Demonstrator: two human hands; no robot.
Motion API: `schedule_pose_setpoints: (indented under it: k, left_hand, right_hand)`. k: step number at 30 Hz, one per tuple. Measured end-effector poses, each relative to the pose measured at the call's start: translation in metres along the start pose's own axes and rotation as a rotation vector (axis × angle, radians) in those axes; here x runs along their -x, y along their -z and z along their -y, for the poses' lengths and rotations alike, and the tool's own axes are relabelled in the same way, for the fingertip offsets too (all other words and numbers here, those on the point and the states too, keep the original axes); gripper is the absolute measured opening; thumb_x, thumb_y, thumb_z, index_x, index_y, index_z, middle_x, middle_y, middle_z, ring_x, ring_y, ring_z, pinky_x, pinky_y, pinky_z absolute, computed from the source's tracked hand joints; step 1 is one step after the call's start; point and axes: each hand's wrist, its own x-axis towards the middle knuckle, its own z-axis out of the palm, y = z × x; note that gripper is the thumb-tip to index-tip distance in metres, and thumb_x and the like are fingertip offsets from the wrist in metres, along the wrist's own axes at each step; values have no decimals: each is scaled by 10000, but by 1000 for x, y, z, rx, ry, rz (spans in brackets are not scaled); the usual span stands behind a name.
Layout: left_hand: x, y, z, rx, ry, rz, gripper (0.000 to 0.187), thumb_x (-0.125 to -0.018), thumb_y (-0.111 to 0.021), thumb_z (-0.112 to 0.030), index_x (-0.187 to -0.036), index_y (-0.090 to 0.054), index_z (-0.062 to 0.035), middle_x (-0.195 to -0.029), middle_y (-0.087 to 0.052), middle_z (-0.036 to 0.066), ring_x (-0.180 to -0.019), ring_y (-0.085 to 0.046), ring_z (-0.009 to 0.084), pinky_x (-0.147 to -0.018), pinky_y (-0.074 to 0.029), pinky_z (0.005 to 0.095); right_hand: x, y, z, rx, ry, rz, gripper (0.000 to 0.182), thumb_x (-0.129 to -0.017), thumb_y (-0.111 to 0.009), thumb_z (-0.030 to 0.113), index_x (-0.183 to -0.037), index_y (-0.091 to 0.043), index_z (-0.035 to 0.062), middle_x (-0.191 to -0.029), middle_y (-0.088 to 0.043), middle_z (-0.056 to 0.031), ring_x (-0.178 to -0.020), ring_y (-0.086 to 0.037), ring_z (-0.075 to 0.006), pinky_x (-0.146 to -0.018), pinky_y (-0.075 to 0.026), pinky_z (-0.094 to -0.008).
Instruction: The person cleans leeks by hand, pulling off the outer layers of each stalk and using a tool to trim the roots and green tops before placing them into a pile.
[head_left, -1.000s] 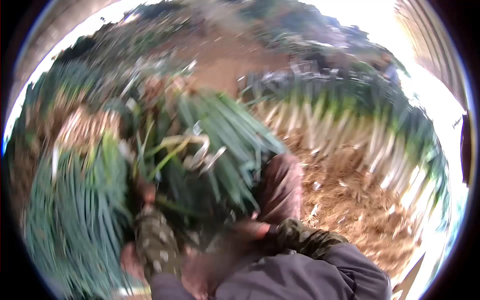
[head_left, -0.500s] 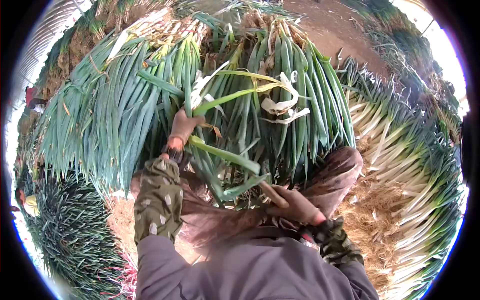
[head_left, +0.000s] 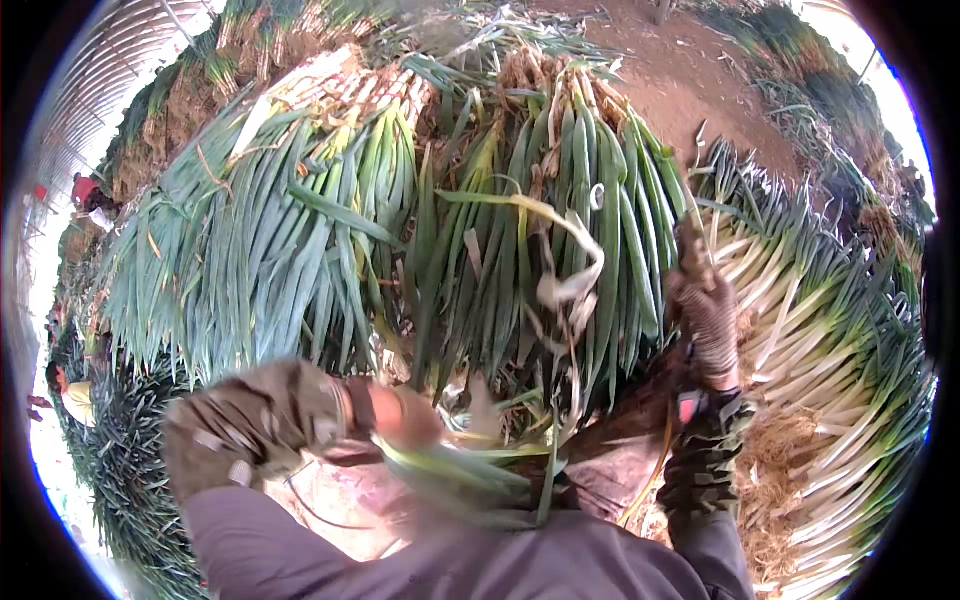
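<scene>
Left fingers (head_left: 412,422) clutch leaves (head_left: 455,470) — right fingers (head_left: 693,265), grip unclear, between leafy bundle (head_left: 590,200) and stalks (head_left: 800,345).

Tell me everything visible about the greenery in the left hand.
The green leaves look long and limp, pale yellow-green along the upper edge and deeper green below. Motion blur hides their number and exact ends. The left hand, itself blurred, grips them at one end; from there they run toward the person's right, sloping slightly down, just in front of the grey top. Whether they touch it is unclear.
</scene>
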Motion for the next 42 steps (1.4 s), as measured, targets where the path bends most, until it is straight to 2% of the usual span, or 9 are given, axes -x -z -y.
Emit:
schedule_pose_setpoints:
  k: [6,10,16,19,22,25,31,35,42]
  left_hand:
    - [202,221,111,-260,686,-1188,420,-935,-577,-405,-1169,-692,-76,-1104,-697,132,-1003,-674,273,-877,-547,409]
    - [231,275,94,-188,568,-1912,562,-886,-598,-563,-1111,-712,-61,-1081,-693,114,-973,-670,250,-830,-545,373]
    - [38,215,71,814,8,-1189,818,-770,-667,-784,-1069,-705,-24,-1005,-665,79,-913,-647,185,-808,-537,328]
    - [-47,152,45,1212,-555,-1341,608,-853,-757,-558,-1047,-591,-6,-787,-581,7,-705,-582,128,-656,-487,258]
    - [-68,129,35,1636,-492,-1379,237,-957,-659,-146,-1083,-570,34,-827,-622,54,-683,-606,113,-601,-509,259]
    - [-52,125,54,1599,-440,-1475,181,-952,-616,-95,-1052,-555,43,-825,-632,85,-630,-614,130,-547,-516,269]
    - [-30,140,128,1523,-609,-1339,376,-940,-716,-405,-1028,-692,-40,-881,-677,12,-744,-620,100,-622,-493,267]
    - [-80,149,259,1004,145,-1890,347,-863,-781,-329,-1040,-715,-38,-781,-711,95,-718,-666,218,-695,-535,340]
    - [-128,227,318,470,887,-1548,390,-806,-764,-240,-1099,-624,-24,-1110,-633,213,-961,-673,393,-773,-558,482]
  right_hand:
    - [16,-3,-56,36,-216,104,520,-802,-823,103,-1255,-601,-23,-975,-671,-13,-776,-589,-69,-651,-476,-208]
    - [21,-13,-51,76,-208,89,488,-792,-798,75,-1232,-610,-15,-903,-621,21,-773,-566,-75,-687,-477,-227]
    - [5,-46,-58,469,90,146,672,-814,-815,170,-1352,-489,-68,-901,-688,-125,-813,-675,-180,-734,-555,-332]
    - [6,-76,-85,806,218,62,801,-836,-783,298,-1405,-362,-78,-846,-688,-213,-732,-714,-348,-657,-571,-418]
    - [18,-106,-100,943,169,210,1008,-779,-799,288,-1474,-173,-87,-926,-679,-251,-802,-687,-440,-701,-560,-500]
    - [27,-122,-111,999,244,293,1068,-736,-799,200,-1484,-118,-143,-1110,-591,-289,-1022,-615,-459,-855,-517,-490]
    - [-1,-117,-113,747,149,291,705,-770,-715,81,-1404,-415,14,-1134,-633,-258,-1004,-649,-414,-900,-527,-455]
    - [-23,-114,-92,662,66,131,565,-786,-691,62,-1321,-516,23,-922,-678,-229,-835,-711,-358,-771,-563,-393]
    - [-29,-136,-95,677,72,199,580,-828,-711,96,-1365,-499,40,-954,-661,-269,-889,-687,-432,-745,-555,-429]
